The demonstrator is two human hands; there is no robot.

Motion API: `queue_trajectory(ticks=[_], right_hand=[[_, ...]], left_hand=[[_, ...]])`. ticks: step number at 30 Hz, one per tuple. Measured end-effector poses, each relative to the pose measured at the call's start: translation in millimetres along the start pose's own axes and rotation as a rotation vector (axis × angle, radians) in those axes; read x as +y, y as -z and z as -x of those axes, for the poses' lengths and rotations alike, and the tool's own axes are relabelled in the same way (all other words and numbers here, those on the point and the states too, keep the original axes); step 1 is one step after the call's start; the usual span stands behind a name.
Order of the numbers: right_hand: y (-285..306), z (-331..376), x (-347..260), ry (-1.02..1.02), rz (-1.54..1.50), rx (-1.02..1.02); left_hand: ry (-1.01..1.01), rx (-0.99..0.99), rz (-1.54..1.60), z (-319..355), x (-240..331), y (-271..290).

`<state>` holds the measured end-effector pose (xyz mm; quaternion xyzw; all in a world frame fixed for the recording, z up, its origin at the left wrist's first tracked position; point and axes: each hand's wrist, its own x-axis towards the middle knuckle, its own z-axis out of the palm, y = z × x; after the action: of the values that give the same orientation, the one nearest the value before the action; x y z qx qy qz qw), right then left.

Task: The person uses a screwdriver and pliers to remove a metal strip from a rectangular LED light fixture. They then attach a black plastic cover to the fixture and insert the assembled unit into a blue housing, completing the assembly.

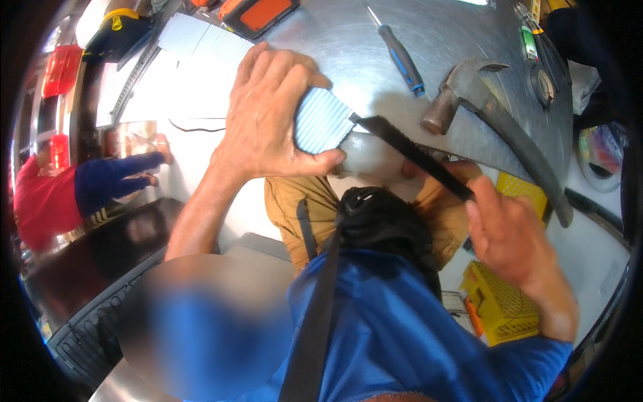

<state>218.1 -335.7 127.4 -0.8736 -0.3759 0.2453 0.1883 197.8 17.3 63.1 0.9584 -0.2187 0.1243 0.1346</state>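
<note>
My left hand point(268, 110) presses down over a light blue-and-white ribbed strip point(321, 122) at the edge of the metal workbench point(328, 47). Its fingers curl over the far side, and the thumb lies along the near edge. In my right hand point(512, 231) is a long, narrow black blade point(415, 154) with a rough edge. Its tip touches or nearly touches the strip's right end; I cannot tell which. Right of the strip, a claw hammer point(495, 117) rests on the bench, its handle reaching past the edge. A screwdriver point(398, 60) with a black-and-blue handle lies farther back.
More ribbed material point(201, 37) lies beyond my left hand, near an orange-and-black case point(258, 15). A roll of tape point(542, 87) sits at the far right. Yellow plastic baskets point(499, 301) stand low at right. Another person point(80, 187) in red and dark blue is off to the left.
</note>
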Motion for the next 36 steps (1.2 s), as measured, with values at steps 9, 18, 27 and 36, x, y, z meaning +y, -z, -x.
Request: queue_trajectory(ticks=[9, 18, 27, 36], right_hand=[[3, -2, 2, 0.004, 0.108, -0.027], [36, -6, -30, -0.120, 0.248, -0.254], [67, -30, -70, -0.163, 0.363, -0.403], [-5, 11, -68, -0.072, 0.649, -0.044]], left_hand=[[0.024, 0.002, 0.016, -2, 4, 0], [-0.002, 0.067, 0.023, -6, 5, 0], [0.052, 0.072, 0.026, 2, 7, 5], [-0.005, 0.142, 0.022, -7, 7, -2]])
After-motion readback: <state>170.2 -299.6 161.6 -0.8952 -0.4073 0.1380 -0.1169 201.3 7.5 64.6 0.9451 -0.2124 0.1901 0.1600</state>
